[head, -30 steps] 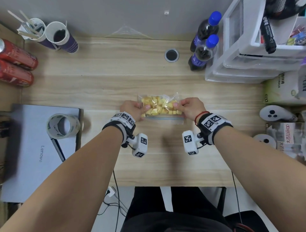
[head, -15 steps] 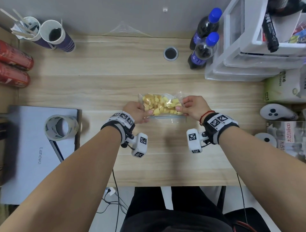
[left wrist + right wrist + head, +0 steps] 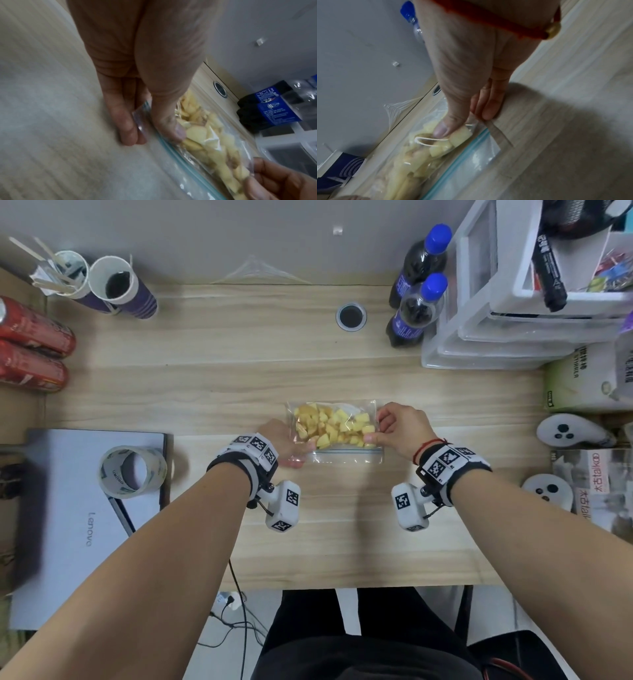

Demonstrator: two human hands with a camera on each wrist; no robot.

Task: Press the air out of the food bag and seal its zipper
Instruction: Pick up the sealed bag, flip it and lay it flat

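Observation:
A clear food bag (image 3: 334, 426) full of yellow fruit chunks lies flat at the table's middle, its blue zipper strip (image 3: 347, 451) along the near edge. My left hand (image 3: 291, 445) pinches the bag's left end near the zipper, thumb on top (image 3: 173, 129), fingers beneath (image 3: 126, 129). My right hand (image 3: 394, 426) pinches the right end, thumb pressing the chunks (image 3: 443, 128) and fingers under the edge (image 3: 489, 108). The bag (image 3: 214, 148) and zipper strip (image 3: 465, 155) show close up in both wrist views. Whether the zipper is closed cannot be told.
Two dark bottles with blue caps (image 3: 416, 313) and white plastic drawers (image 3: 496, 302) stand at the back right. Two paper cups (image 3: 116, 289) and red cans (image 3: 30, 350) sit at the left, a tape roll (image 3: 132, 472) on a laptop (image 3: 68, 525). White controllers (image 3: 572, 433) lie right.
The bag has gone from bunched and lifted to lying flatter on the table. My left hand has slid down to the bag's near left corner; my right hand stays at the right end.

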